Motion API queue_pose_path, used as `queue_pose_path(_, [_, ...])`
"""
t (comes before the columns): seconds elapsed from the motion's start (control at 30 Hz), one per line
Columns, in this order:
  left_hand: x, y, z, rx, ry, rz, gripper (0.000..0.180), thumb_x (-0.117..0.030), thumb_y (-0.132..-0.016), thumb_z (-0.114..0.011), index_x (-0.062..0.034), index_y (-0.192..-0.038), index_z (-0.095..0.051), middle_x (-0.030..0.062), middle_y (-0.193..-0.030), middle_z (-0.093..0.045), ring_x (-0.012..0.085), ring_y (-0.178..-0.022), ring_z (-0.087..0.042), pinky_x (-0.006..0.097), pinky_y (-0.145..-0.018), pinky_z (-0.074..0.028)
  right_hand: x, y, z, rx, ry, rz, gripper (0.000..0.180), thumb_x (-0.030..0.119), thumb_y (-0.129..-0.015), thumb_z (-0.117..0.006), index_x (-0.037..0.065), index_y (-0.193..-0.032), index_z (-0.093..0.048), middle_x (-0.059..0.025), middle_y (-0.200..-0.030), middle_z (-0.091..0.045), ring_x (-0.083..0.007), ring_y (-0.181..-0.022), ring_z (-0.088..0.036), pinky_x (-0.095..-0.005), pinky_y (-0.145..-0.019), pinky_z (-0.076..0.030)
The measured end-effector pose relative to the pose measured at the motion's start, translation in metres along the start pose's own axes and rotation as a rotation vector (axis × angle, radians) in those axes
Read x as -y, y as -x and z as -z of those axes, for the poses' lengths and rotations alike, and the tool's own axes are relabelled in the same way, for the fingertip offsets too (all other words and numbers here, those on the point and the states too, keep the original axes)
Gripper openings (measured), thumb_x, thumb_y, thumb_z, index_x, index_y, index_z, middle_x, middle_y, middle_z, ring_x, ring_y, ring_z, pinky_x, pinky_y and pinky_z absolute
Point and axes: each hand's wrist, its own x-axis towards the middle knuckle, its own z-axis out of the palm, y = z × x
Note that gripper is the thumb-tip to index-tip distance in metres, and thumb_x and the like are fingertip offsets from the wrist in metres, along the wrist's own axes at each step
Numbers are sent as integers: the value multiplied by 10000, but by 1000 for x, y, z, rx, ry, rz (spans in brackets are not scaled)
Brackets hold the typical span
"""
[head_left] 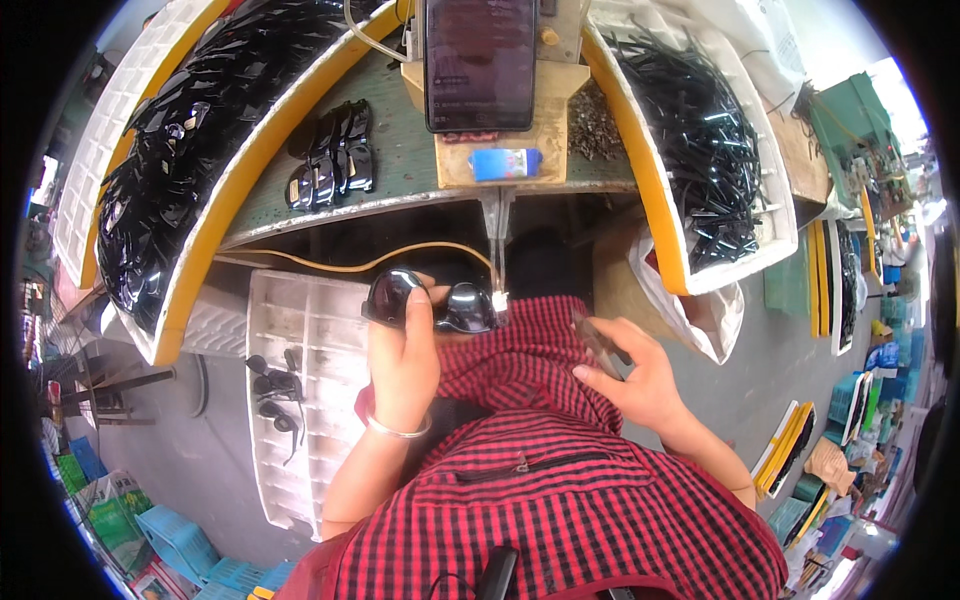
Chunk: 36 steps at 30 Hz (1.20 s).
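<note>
My left hand (405, 355) pinches a black sunglasses front (468, 306) with dark lenses, thumb across it. The front is held level above my lap, its right end by the lower tip of an upright metal rod (497, 245) under the bench edge. My right hand (640, 378) is a little apart on the right, closed on a slender dark piece (598, 345) that looks like a temple arm, partly hidden and blurred. Below and left of my left hand, finished-looking sunglasses (278, 395) lie on a white ribbed tray (325, 440).
A yellow-edged tray (215, 225) of black sunglasses fronts slopes at left; another (655, 190) holds black temple arms at right. Several fronts (335, 160) lie on the green bench. A phone (480, 65) stands behind a blue block (505, 163). A yellow hose (370, 262) curves below.
</note>
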Motion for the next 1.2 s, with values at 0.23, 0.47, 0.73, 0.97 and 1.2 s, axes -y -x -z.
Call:
queue_pose_path(0.23, [-6,3,-1,45,43,2,209,-126,-1015,-414,24,-1126,-507,144,-1022,-614,197,-880,-648,332,-649,-625,0,1,-2,22,-21,-23,438,91,-751,-748,4,-1157,-606,-75,-881,-595,-174,-813,-582,-288,-762,-454])
queue_pose_path(0.47, [-5,1,0,36,31,12,209,-130,-1017,-408,18,-1124,-509,140,-1016,-617,196,-872,-649,330,-644,-624,1,1,-3,59,-21,-82,443,112,-741,-755,13,-1149,-614,-78,-884,-603,-194,-809,-585,-313,-760,-458])
queue_pose_path(0.73, [5,4,11,12,-43,80,209,-128,-1008,-437,24,-1123,-525,115,-1040,-585,180,-959,-631,338,-611,-628,-1,-4,-19,55,290,170,444,127,-702,-747,85,-1132,-645,-80,-882,-584,-282,-839,-560,-384,-767,-453])
queue_pose_path(0.97, [-17,18,7,25,-56,41,206,-129,-1004,-433,8,-1106,-546,89,-982,-617,153,-894,-642,276,-580,-590,7,-14,-23,56,357,281,416,126,-703,-742,107,-1110,-661,-57,-850,-565,-253,-811,-556,-370,-744,-451])
queue_pose_path(1.2, [-23,17,5,59,-100,12,202,-139,-1003,-438,-3,-1089,-560,74,-956,-631,140,-858,-644,247,-576,-565,9,-13,-14,168,238,184,406,136,-711,-761,99,-1106,-676,-62,-785,-584,-257,-730,-584,-356,-667,-475])
